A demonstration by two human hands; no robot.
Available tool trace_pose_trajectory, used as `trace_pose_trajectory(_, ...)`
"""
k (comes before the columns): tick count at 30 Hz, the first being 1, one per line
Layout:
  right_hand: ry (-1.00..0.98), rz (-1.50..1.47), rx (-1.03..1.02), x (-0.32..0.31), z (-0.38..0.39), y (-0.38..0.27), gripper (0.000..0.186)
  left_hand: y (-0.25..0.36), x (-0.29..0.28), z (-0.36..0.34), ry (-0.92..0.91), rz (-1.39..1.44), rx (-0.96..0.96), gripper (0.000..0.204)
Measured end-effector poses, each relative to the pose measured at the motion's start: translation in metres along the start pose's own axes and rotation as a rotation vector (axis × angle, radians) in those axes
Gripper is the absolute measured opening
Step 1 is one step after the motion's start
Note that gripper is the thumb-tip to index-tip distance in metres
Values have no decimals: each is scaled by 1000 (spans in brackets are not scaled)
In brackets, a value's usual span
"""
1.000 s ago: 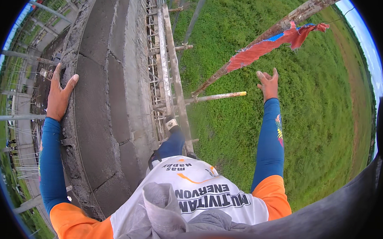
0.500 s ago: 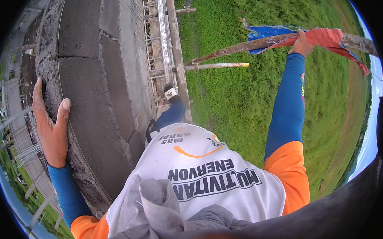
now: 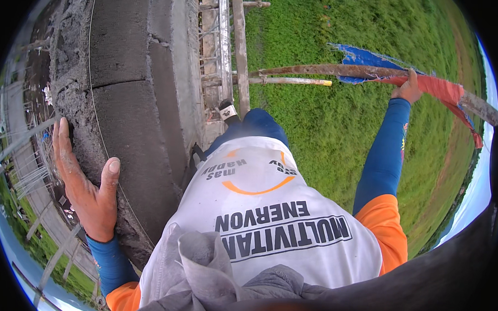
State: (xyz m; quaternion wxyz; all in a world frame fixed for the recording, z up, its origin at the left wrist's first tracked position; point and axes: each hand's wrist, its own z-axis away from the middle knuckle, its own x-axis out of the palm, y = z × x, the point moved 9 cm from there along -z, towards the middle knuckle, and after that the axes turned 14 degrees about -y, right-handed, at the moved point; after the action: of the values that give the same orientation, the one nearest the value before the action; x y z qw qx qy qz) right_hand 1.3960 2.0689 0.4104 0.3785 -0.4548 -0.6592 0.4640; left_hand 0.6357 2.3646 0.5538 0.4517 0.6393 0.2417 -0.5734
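Observation:
Along the rough outer edge of a grey concrete wall (image 3: 118, 47) lies my left hand (image 3: 94, 199). Its thumb and fingers are apart, with nothing held. A thin string (image 3: 99, 123) runs along the wall top beside the thumb. On the right, my right hand (image 3: 408, 92) is closed round a rusty pole (image 3: 318, 70), where torn red cloth (image 3: 440, 88) and blue cloth (image 3: 367, 56) are wrapped. The palm side of the right hand is hidden.
Below the wall, scaffolding with a metal rail (image 3: 224, 45) and a wooden plank (image 3: 240, 51) supports my foot (image 3: 227, 111). A shorter pipe (image 3: 295, 81) juts out below the long pole. Green grass (image 3: 315, 130) lies far down; bars and framework show past the wall's left side.
My left hand has shifted a little nearer and to the right along the wall edge. My right hand still holds the pole, and my other thigh has come into view.

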Motion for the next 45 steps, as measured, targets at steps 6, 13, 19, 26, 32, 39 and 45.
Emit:
trace_pose_trajectory(6,10,27,13,-2,-2,0,33,-2,-1,0,2,1,-5,99)
trace_pose_trajectory(13,-47,-4,-94,3,-2,-6,45,-2,-5,1,7,53,-23,107)
trace_pose_trajectory(19,35,11,-45,4,1,-5,45,1,-8,4,2,56,-21,116)
trace_pose_trajectory(26,71,4,-51,4,4,-5,45,-2,-8,5,15,83,-29,120)
trace_pose_trajectory(32,15,59,25,-1,-5,1,37,-3,-3,4,11,51,-15,120)
trace_pose_trajectory(39,-107,-5,-62,5,-9,-1,35,-6,-1,5,22,24,13,117)
trace_pose_trajectory(45,-75,33,-2,1,-12,3,37,-12,0,7,47,207,58,109)
